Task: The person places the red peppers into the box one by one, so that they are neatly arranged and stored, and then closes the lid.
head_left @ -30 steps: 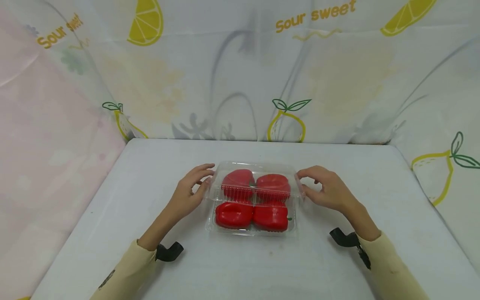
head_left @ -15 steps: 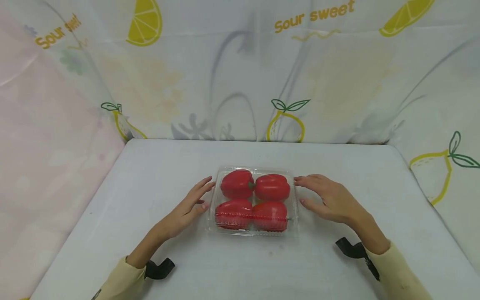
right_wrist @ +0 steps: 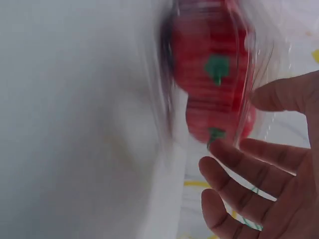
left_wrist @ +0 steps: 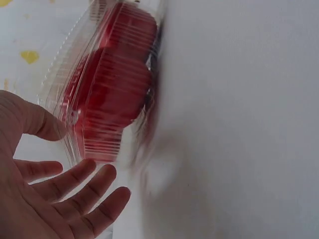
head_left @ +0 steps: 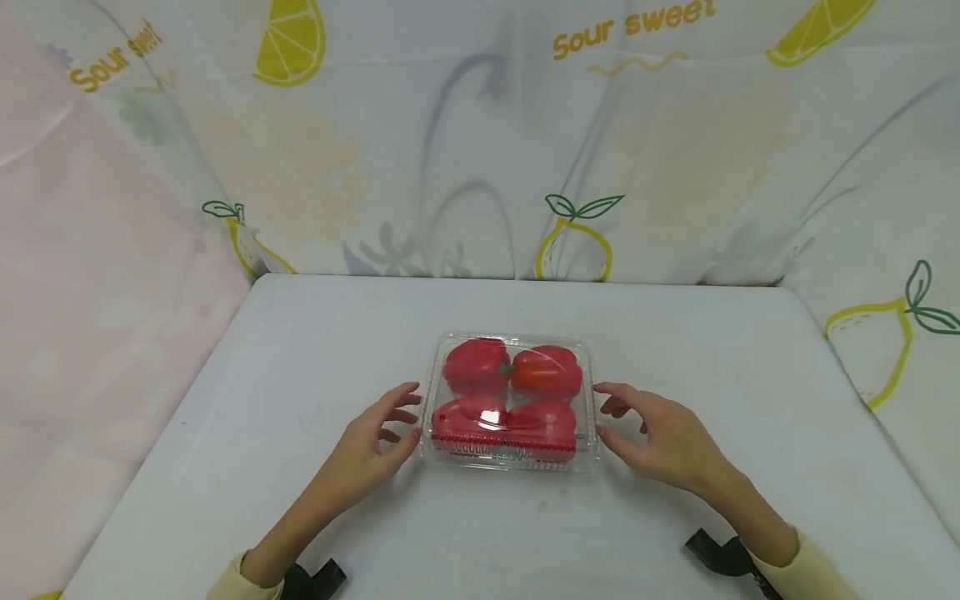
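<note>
A clear plastic clamshell box point(head_left: 512, 464) lies on the table with its lid down over several red bell peppers point(head_left: 546, 372). My left hand point(head_left: 363, 454) is at the box's left side, fingers loosely bent and spread. In the left wrist view its thumb point(left_wrist: 50, 127) lies at the lid's edge, though I cannot tell whether it touches. On the opposite side is my right hand point(head_left: 671, 437), its fingers also relaxed. The right wrist view has that thumb point(right_wrist: 279, 94) beside the lid edge, and green pepper stems point(right_wrist: 218, 67) show through the wall. Whether the lid is latched cannot be made out.
The white table point(head_left: 360, 325) carries the box near its middle. Printed fabric point(head_left: 480, 142) with lemon drawings hangs behind and at both sides. Black curved pieces point(head_left: 726, 557) are fixed at both wrists.
The lid, partly raised a second ago with both hands at its edges, came down over the peppers. Both hands have since moved nearer the box's front along its sides.
</note>
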`<move>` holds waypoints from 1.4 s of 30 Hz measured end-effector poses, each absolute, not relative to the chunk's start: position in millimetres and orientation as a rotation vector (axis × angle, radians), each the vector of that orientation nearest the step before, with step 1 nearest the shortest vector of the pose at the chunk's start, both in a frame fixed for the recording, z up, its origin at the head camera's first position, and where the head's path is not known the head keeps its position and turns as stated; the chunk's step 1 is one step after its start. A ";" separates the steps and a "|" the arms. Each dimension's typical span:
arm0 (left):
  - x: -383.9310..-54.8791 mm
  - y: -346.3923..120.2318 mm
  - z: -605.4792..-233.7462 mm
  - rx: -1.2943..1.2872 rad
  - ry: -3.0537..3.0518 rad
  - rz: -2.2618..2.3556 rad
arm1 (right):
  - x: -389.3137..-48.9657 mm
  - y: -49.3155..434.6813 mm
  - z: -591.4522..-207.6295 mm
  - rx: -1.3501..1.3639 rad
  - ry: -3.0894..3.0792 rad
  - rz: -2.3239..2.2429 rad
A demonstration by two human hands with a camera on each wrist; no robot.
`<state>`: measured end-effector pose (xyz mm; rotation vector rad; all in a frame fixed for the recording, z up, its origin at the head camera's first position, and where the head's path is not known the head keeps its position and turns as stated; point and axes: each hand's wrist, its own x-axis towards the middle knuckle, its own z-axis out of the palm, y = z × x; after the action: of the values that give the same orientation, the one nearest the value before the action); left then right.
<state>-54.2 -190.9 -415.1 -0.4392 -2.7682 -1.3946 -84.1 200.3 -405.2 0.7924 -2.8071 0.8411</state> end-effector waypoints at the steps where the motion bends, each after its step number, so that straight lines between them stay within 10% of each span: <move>1: -52.1 -188.6 -414.6 -0.406 -2.779 -1.388 | -81.2 198.8 -405.5 0.774 -2.814 0.913; 21: -46.7 -183.3 -397.6 -0.423 -2.837 -1.910 | -61.1 191.0 -403.4 0.486 -2.856 2.285; 42: -42.5 -180.4 -401.9 -0.345 -2.804 -1.870 | -64.0 191.9 -398.7 0.527 -2.897 2.218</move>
<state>-42.5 -180.4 -401.9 -0.3453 -2.8036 -1.8701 -64.0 191.9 -398.7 0.5272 -2.8967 2.2184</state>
